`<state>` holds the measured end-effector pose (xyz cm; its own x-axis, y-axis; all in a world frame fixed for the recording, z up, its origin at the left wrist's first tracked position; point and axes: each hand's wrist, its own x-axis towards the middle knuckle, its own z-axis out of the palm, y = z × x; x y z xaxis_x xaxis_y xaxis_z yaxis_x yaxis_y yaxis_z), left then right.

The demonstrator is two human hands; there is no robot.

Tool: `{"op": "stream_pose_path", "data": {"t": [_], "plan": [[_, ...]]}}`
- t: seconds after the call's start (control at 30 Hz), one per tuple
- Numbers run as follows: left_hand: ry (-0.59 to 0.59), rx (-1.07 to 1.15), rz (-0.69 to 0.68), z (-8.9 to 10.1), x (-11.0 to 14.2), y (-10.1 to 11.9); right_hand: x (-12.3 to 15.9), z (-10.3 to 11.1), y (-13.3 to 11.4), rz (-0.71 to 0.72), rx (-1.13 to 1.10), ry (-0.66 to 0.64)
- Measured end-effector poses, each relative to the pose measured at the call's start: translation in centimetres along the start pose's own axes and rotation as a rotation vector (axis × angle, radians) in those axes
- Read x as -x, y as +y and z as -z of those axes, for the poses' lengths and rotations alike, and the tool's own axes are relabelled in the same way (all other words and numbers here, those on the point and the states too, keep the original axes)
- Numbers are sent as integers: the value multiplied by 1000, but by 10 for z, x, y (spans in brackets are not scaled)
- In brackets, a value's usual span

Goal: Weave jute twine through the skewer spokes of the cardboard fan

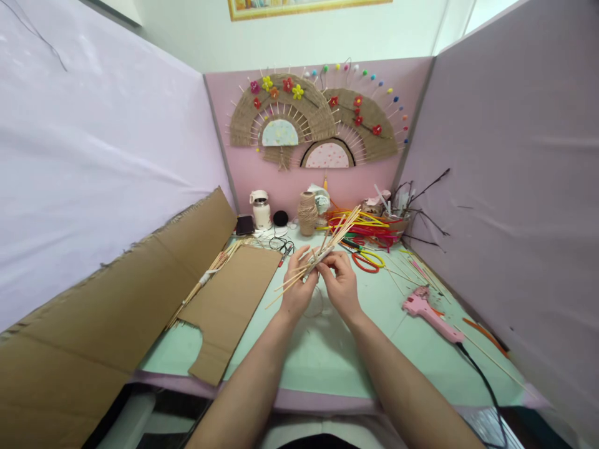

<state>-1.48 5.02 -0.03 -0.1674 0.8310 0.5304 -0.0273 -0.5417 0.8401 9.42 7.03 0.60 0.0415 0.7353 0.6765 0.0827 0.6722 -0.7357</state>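
A bundle of thin wooden sticks (345, 226) slants up to the right over the middle of the table. Some pale wrapping (319, 254) goes around its middle; what it is made of I cannot tell. My left hand (298, 284) is closed around the lower part, with a few stick ends poking out to its left. Against the wrapped part, the fingers of my right hand (340, 279) are bent and pressed together. Below the hands a thin loop of string (321, 307) lies near the green tabletop (322, 362).
Cut cardboard (238, 280) and another stick bundle (206, 277) lie left, beside a tall cardboard sheet (116, 293). A pink glue gun (430, 315) with its cord lies right. Scissors (367, 259), pipe cleaners (360, 231), a twine spool (307, 215) and a bottle (261, 211) are behind.
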Motion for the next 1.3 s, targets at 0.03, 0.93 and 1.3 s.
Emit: {"op": "stream_pose_path", "data": {"t": [0.03, 0.93, 1.3], "plan": [[-17, -35, -18, 1, -1, -1, 0, 1, 0, 1, -2, -3], [94, -628, -597, 36, -17, -5, -23, 32, -11, -469, -883, -7], [119, -820, -600, 43, -17, -12, -19, 37, -14, -279, -754, 35]]}}
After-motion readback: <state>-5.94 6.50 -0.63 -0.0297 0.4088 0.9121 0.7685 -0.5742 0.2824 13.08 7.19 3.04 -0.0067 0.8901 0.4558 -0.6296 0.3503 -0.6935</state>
